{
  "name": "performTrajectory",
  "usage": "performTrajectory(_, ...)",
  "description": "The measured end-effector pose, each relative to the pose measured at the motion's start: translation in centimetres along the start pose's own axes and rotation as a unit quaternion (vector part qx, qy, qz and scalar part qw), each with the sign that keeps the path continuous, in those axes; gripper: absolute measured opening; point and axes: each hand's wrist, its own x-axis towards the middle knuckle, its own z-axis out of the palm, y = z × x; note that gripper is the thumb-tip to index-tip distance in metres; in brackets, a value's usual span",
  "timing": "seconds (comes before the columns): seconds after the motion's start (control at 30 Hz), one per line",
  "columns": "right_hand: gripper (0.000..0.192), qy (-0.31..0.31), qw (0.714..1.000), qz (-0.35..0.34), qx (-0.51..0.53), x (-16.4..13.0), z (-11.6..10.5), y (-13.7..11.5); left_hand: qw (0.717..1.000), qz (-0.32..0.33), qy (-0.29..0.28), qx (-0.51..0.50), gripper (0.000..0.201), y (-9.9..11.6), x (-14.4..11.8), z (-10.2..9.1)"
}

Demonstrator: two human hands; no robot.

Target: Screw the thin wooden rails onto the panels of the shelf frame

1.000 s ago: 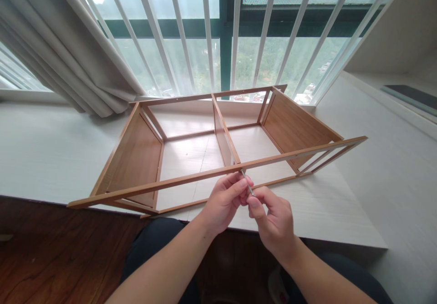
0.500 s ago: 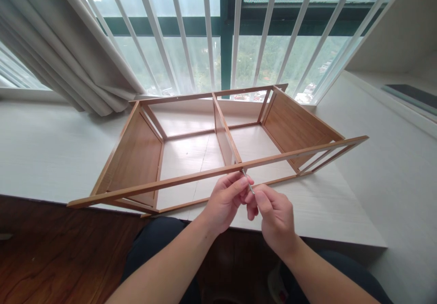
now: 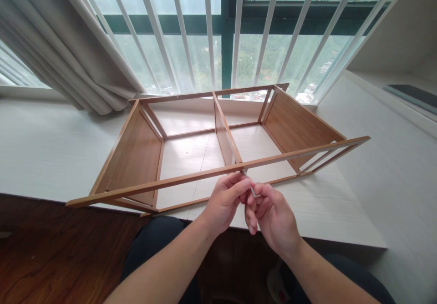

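A wooden shelf frame (image 3: pixel 191 177) lies on its side on the white ledge, with its middle shelf (image 3: pixel 226 129) between two end panels. Just under the front rail, where the middle shelf meets it, a thin silvery hex key (image 3: pixel 253 190) points up at the rail. My left hand (image 3: pixel 227 200) pinches the key's long arm between thumb and fingers. On the right, my right hand (image 3: pixel 275 213) has its index finger at the key's bent lower end; its other fingers hang loosely curled. The key's upper tip and whatever it meets are too small to make out.
The ledge (image 3: pixel 51 144) ends in a front edge above a dark wooden floor (image 3: pixel 61 254). Behind stand white window bars (image 3: pixel 208 35) and a grey curtain (image 3: pixel 71 44). A white wall (image 3: pixel 385 158) bounds the right side. My knees are below the ledge edge.
My right hand has rolled and its fingers have loosened, the lower ones dropping a little. The key's bent end now shows, turned to the right. My left hand stays almost in place.
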Motion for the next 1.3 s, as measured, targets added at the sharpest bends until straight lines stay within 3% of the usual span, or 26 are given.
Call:
performTrajectory(0.13, 0.039, 0.027, 0.984, -0.107, -0.139, -0.5, -0.7, 0.3, 1.000, 0.020, 0.008, -0.006, 0.028, -0.1, 0.1, 0.0)
performTrajectory(0.33, 0.029, 0.002, 0.874, -0.254, -0.415, -1.3, -1.1, -0.1, 0.999, 0.021, 0.013, -0.024, 0.023, -0.2, 0.0, -0.1)
performTrajectory(0.47, 0.025, 0.008, 0.832, -0.295, -0.469, -1.2, -0.8, -0.5, 0.999, 0.020, -0.010, -0.031, 0.022, -0.1, 0.0, -0.2)
performTrajectory(0.73, 0.020, 0.029, 0.807, -0.328, -0.490, -0.7, -0.3, -1.3, 0.999, 0.011, -0.014, -0.050, 0.024, 0.0, 0.1, -0.1)
performTrajectory(0.83, 0.022, 0.042, 0.816, -0.321, -0.478, -0.6, -0.5, -1.3, 0.998, 0.015, -0.012, -0.053, 0.024, -0.1, 0.2, 0.0)
performTrajectory(0.9, 0.027, 0.057, 0.842, -0.290, -0.451, -0.5, -0.5, -1.1, 0.998, 0.018, -0.007, -0.053, 0.024, -0.1, 0.2, 0.0)
performTrajectory(0.97, 0.032, 0.066, 0.891, -0.237, -0.381, -0.4, -0.4, -0.7, 0.999, 0.011, -0.015, -0.051, 0.026, -0.1, 0.1, 0.1)
performTrajectory(1.03, 0.036, 0.054, 0.950, -0.167, -0.257, -0.2, 0.0, -0.4, 0.999, -0.003, -0.027, -0.046, 0.028, 0.0, 0.0, 0.2)
performTrajectory(1.1, 0.038, 0.021, 0.990, -0.083, -0.116, -0.1, 0.5, -0.3, 0.999, -0.012, -0.029, -0.039, 0.030, 0.2, 0.0, 0.2)
performTrajectory(1.2, 0.038, -0.028, 0.999, 0.019, 0.009, 0.1, 1.0, -0.4, 0.999, -0.012, -0.022, -0.031, 0.030, 0.2, -0.1, 0.3)
performTrajectory(1.3, 0.039, -0.024, 0.998, 0.041, 0.030, 0.1, 1.1, -0.5, 0.999, -0.018, -0.024, -0.024, 0.031, 0.1, -0.1, 0.2)
